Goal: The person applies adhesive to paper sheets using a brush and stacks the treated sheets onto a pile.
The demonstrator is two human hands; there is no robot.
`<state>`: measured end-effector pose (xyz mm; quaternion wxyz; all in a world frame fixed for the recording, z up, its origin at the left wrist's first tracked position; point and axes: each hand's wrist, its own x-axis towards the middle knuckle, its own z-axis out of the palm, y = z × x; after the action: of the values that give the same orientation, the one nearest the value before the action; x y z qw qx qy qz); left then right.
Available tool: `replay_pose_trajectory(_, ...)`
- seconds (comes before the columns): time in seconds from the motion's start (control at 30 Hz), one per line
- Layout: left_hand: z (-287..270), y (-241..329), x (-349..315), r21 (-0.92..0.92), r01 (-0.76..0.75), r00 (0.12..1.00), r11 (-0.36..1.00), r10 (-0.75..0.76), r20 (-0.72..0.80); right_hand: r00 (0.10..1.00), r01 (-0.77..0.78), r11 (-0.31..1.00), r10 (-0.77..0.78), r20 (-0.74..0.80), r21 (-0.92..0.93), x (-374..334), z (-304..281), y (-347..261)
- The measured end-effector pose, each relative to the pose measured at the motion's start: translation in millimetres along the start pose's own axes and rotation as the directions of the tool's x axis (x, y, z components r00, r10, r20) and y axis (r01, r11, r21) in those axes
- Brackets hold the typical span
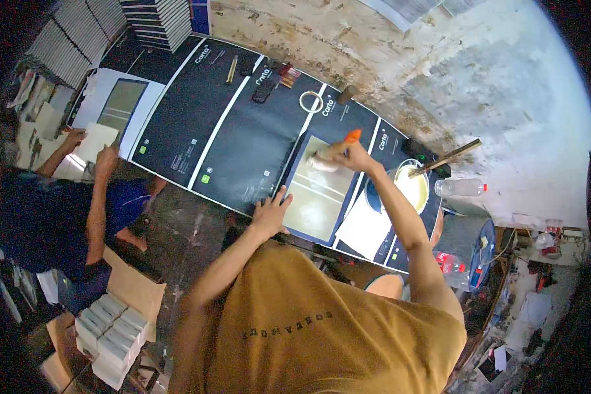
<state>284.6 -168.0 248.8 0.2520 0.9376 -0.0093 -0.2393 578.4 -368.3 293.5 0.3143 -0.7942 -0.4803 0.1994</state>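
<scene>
Both hands busy: left hand [269,213] lies spread, pinning the thin, floppy pale sheet [322,190] by its edge, right hand [351,156] fisted around an orange-handled brush [331,154].

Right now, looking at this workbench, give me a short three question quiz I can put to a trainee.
1. True or false: the right hand holds an orange-handled brush over the pale sheet.
2. Where does the left hand rest? A) inside the glue bowl B) flat on the near left edge of the pale sheet C) on the clear bottle
3. Fill in: a wooden stick lies across the rim of the ____ of pale liquid to the person's right.

Key
1. True.
2. B. The glue bowl and the clear bottle are both beyond the right arm, untouched.
3. Bowl.
</scene>
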Motion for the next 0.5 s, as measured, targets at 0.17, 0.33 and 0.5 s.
replay_pose_trajectory(0.17, 0.2, 0.8, 0.3, -0.013, 0.006, 1.0, 1.0, -0.006, -0.001, 0.96, -0.208, 0.879, 0.099, -0.261, -0.43, 69.0, -23.4, 29.8)
replay_pose_trajectory(0.33, -1.4, -1.8, 0.0, -0.034, 0.012, 1.0, 0.999, -0.012, -0.005, 0.974, -0.024, 0.988, 0.057, 0.221, -0.153, 68.2, 10.3, 11.4)
replay_pose_trajectory(0.5, 2.7, -1.9, 0.7, -0.029, -0.011, 1.0, 1.0, 0.011, -0.016, 0.966, -0.073, 0.962, 0.003, -0.257, -0.263, 81.5, -10.5, 30.5)
